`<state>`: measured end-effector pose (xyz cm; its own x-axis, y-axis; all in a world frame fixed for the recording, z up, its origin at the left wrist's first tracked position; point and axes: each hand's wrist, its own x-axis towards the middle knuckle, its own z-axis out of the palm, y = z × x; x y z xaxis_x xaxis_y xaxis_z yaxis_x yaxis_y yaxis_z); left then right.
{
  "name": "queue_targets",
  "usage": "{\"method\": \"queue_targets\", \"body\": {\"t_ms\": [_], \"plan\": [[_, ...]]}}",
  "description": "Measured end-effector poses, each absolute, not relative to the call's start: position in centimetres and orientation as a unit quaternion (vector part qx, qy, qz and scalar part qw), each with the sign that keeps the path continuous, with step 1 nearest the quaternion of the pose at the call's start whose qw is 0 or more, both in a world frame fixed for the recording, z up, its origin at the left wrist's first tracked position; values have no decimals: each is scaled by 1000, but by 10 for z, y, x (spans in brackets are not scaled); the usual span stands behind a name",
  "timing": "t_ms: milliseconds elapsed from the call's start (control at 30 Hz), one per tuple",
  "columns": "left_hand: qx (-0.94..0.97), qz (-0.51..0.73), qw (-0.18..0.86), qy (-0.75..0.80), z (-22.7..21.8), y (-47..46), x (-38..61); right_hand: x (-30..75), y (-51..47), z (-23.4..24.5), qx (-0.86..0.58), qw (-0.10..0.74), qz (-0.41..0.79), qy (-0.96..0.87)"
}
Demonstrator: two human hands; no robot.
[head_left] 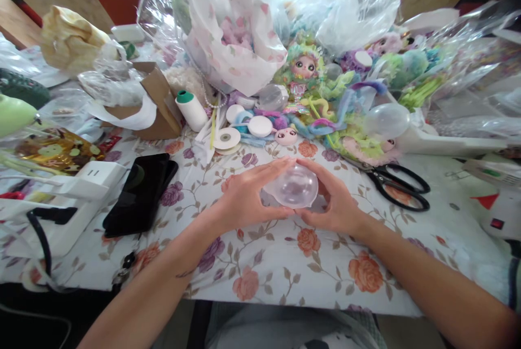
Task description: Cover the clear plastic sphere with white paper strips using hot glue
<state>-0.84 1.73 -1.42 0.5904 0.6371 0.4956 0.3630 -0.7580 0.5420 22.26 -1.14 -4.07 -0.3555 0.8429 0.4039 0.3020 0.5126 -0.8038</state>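
Observation:
A small clear balloon (297,186), round and see-through with a little nub on its lower edge, sits between my two hands above the flowered tablecloth (260,262). Curved around its left side is my left hand (246,194), thumb below and fingers over the top. My right hand (336,202) cups the right side in the same way, and the fingertips of both hands nearly meet above and below it. A doll's face piece (285,136) lies just beyond my fingers. Black-handled scissors (396,183) lie to the right of my right hand.
Two dark phones (138,191) and a white power strip (77,191) lie left. Behind are a thread spool (191,110), a ribbon roll (227,139), a dressed doll (301,72) and plastic bags (236,23). Another clear balloon (386,121) rests right; a glue gun (499,202) stands far right.

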Motion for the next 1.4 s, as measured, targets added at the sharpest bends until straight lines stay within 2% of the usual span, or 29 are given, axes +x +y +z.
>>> {"method": "queue_targets", "body": {"t_ms": [600,1400], "plan": [[845,444,166,247,-22,11,5,220,-13,-41,-374,445,271,-767],[871,368,212,246,-12,13,-8,224,-12,-40,-411,417,312,-748]]}}
